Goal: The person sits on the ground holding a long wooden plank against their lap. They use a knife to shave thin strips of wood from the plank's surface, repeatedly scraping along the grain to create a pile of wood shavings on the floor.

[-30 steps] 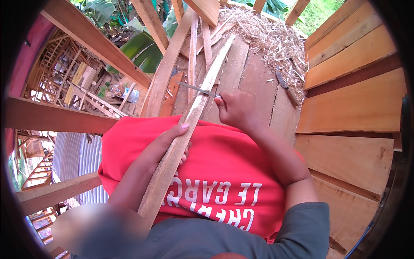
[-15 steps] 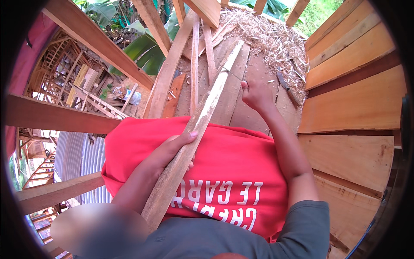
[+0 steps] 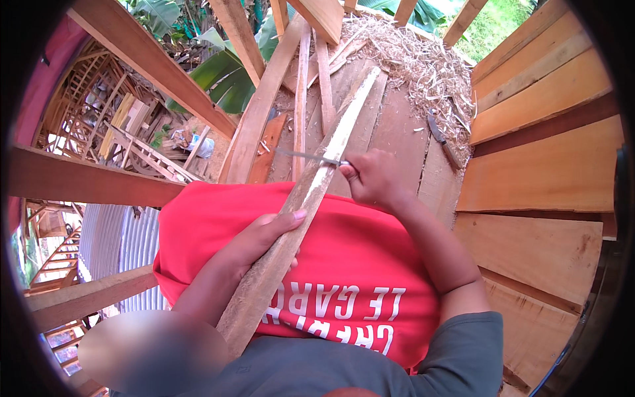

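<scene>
My left hand (image 3: 274,231) is wrapped round a long wooden strip (image 3: 264,281), which slants from my chest up and away to the right over a red cloth (image 3: 225,205) on my lap. Pale, freshly cut wood shows along the strip's far half. In my right hand (image 3: 377,177) is the handle of a knife (image 3: 321,159). Its thin blade lies across the pale part of the strip, the tip pointing left beyond the wood. The fist hides most of the handle.
Curled wood shavings (image 3: 423,56) are heaped at the far right of the plank floor (image 3: 397,139). Another knife (image 3: 442,135) lies beside them. Upright boards (image 3: 542,165) form a wall at my right. Several loose planks (image 3: 268,112) lean ahead on the left, near open framing beams (image 3: 99,175).
My right hand has drawn the knife along the strip toward me and to the left. The blade now sits lower on the wood. My left hand keeps its grip, almost still.
</scene>
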Action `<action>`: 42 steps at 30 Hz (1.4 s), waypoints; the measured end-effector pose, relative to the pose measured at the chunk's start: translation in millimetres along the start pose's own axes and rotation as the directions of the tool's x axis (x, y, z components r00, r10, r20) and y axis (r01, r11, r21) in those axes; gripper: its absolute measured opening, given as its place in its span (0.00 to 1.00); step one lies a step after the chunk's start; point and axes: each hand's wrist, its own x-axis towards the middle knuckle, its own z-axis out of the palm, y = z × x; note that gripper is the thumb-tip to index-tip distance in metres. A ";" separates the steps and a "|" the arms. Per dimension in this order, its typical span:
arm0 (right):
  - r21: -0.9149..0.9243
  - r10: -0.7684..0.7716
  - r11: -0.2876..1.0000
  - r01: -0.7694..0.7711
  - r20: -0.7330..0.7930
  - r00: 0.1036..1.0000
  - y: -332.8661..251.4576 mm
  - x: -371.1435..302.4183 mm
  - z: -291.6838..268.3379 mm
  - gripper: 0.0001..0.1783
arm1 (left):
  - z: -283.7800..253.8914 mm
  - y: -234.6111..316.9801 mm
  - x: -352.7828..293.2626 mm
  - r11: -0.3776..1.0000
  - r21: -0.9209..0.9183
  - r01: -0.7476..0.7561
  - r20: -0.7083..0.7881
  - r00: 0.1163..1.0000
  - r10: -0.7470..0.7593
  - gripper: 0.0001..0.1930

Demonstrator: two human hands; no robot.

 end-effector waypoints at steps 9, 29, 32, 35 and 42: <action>-0.108 0.100 0.989 -0.099 0.007 0.995 13.3 -0.8 2.9 0.17 | 4.3 4.9 -0.5 0.990 0.130 -0.049 -0.005 0.999 0.050 0.28; -0.275 0.289 0.930 -0.244 0.138 0.947 21.8 5.7 -24.6 0.17 | 11.1 5.1 -5.7 0.931 0.335 -0.144 0.029 0.989 0.143 0.28; -0.209 0.153 0.972 -0.110 0.204 0.967 -15.7 -2.7 -22.1 0.18 | 9.9 4.9 -6.6 0.938 0.323 -0.126 0.016 0.992 0.128 0.28; -0.249 0.332 0.918 -0.309 0.053 0.942 31.0 7.7 -14.3 0.18 | 10.4 7.5 -7.7 0.931 0.343 -0.122 0.031 0.992 0.119 0.28; -0.134 0.172 0.980 -0.144 0.226 0.959 -18.4 -2.2 -26.8 0.16 | 10.9 5.5 -8.4 0.939 0.319 -0.126 0.024 0.992 0.125 0.28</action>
